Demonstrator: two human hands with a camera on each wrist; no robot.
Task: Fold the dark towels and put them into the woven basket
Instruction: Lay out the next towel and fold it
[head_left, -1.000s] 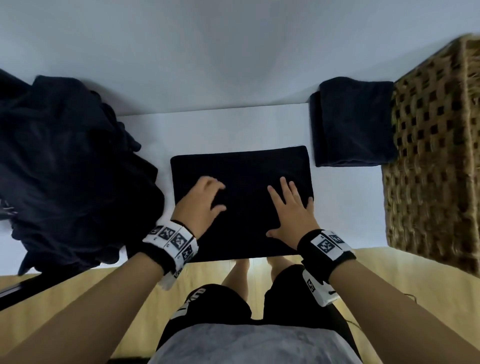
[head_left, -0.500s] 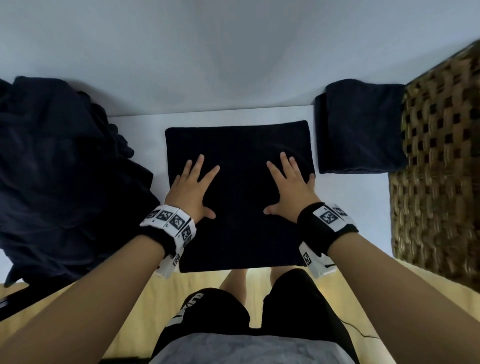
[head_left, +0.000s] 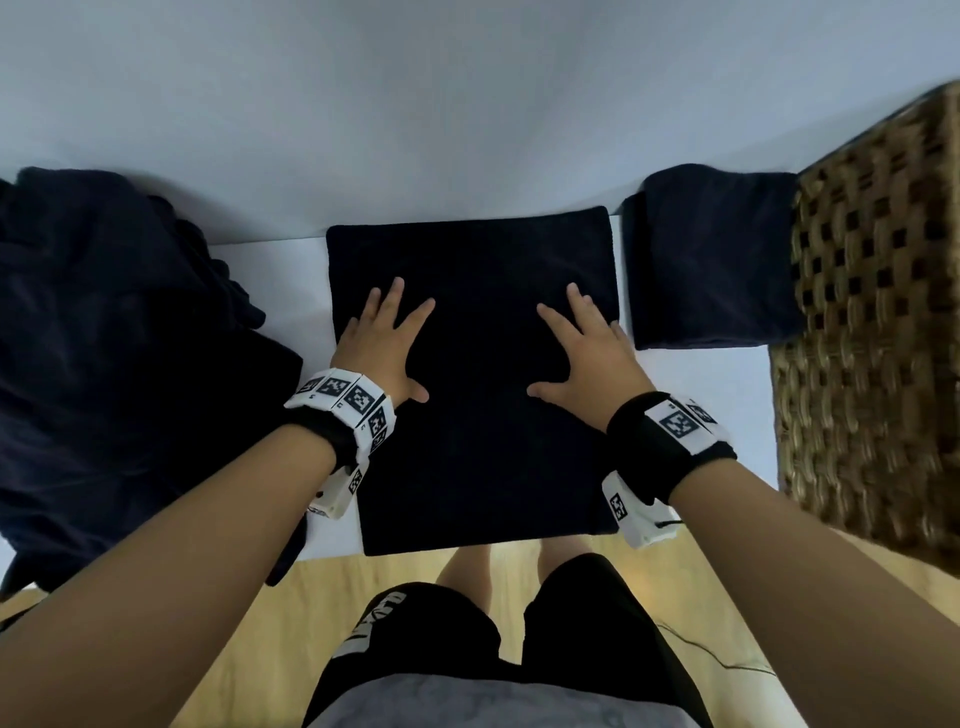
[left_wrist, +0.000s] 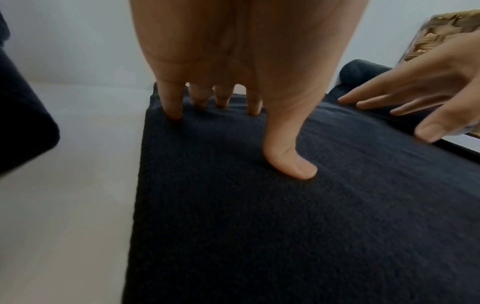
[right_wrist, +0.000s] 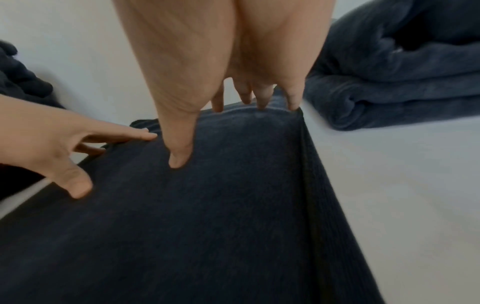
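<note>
A dark folded towel (head_left: 478, 457) lies flat on the white table (head_left: 696, 384) in front of me, its near edge at the table's front. My left hand (head_left: 379, 338) presses flat on its left half with straight, spread fingers (left_wrist: 171, 102). My right hand (head_left: 587, 348) presses flat on the right half, fingertips (right_wrist: 293, 98) near the right edge. In the wrist views the towel (left_wrist: 285, 216) (right_wrist: 182, 226) fills the lower part. A stack of folded dark towels (head_left: 711, 260) (right_wrist: 394, 86) sits at the back right, against the woven basket (head_left: 872, 322).
A heap of unfolded dark towels (head_left: 114, 364) covers the left side of the table and hangs over its front edge. A pale wall stands right behind the table. Below the table edge are a wooden floor (head_left: 675, 613) and my legs.
Both hands have slid away from me over the towel with fingers spread, and the towel has shifted towards the wall. The left hand's fingers were curled a second ago and now lie straight.
</note>
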